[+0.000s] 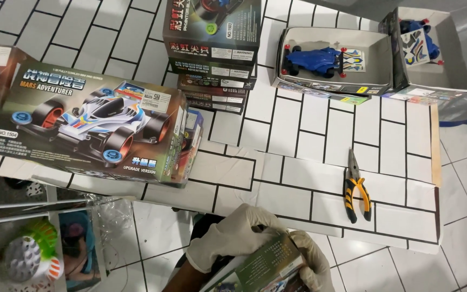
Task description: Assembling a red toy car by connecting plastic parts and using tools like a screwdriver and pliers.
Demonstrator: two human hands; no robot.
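Observation:
Both my hands wear pale gloves and sit at the bottom edge of the view. My left hand [228,238] lies over the top of a small greenish printed box [263,267], fingers curled onto it. My right hand [313,265] grips the same box at its right end. The box is tilted and partly cut off by the frame. A pair of pliers with yellow and black handles [357,189] lies on the white brick-pattern table cover [298,140], up and to the right of my hands.
A large toy race-car box [90,121] lies at left, and a stack of similar boxes [212,48] stands at the top middle. Two open box trays [374,51] [449,59] at top right hold blue toy cars. A green and white round toy [31,257] sits bottom left.

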